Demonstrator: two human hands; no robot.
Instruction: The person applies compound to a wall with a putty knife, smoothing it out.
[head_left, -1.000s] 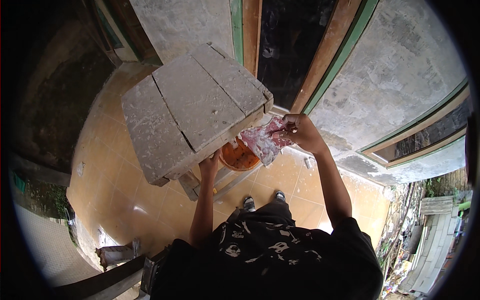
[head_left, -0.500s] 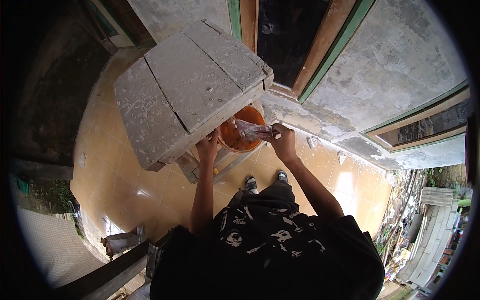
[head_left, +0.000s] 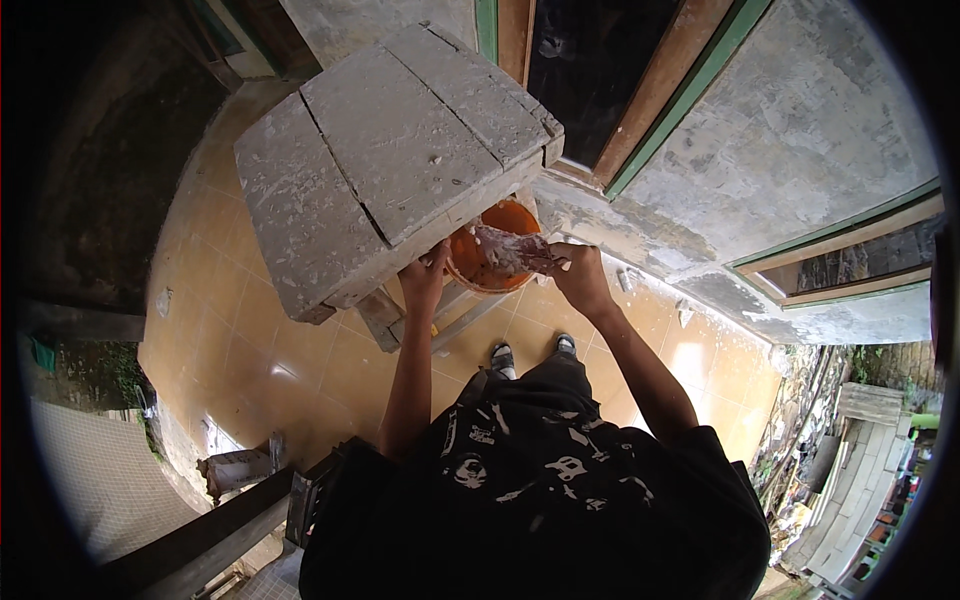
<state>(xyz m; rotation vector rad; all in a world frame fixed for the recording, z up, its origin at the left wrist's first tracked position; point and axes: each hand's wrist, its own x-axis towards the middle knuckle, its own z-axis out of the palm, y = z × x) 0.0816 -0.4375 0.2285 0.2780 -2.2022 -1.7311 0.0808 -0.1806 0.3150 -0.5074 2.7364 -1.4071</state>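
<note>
An orange bucket point(head_left: 510, 216) hangs or stands just past the near right edge of the plaster-spattered wooden table point(head_left: 370, 150); its inside is smeared with pale residue. My left hand point(head_left: 425, 275) is closed at the bucket's left rim, close under the table edge, its fingertips partly hidden. A crumpled, see-through plastic bag point(head_left: 512, 252) coated with whitish paste lies across the bucket's mouth. My right hand point(head_left: 580, 272) pinches the right end of that bag, outside the rim.
A rough grey wall point(head_left: 790, 120) with green-framed windows runs along the right. Below are tan floor tiles point(head_left: 230, 330) and my sandalled feet point(head_left: 503, 357). A small pale cylinder point(head_left: 625, 280) lies near the wall. A dark rail point(head_left: 220, 535) stands at lower left.
My right hand has moved slightly right and the bag with it, over the bucket. My left hand stays at the rim. The whole view has shifted a little.
</note>
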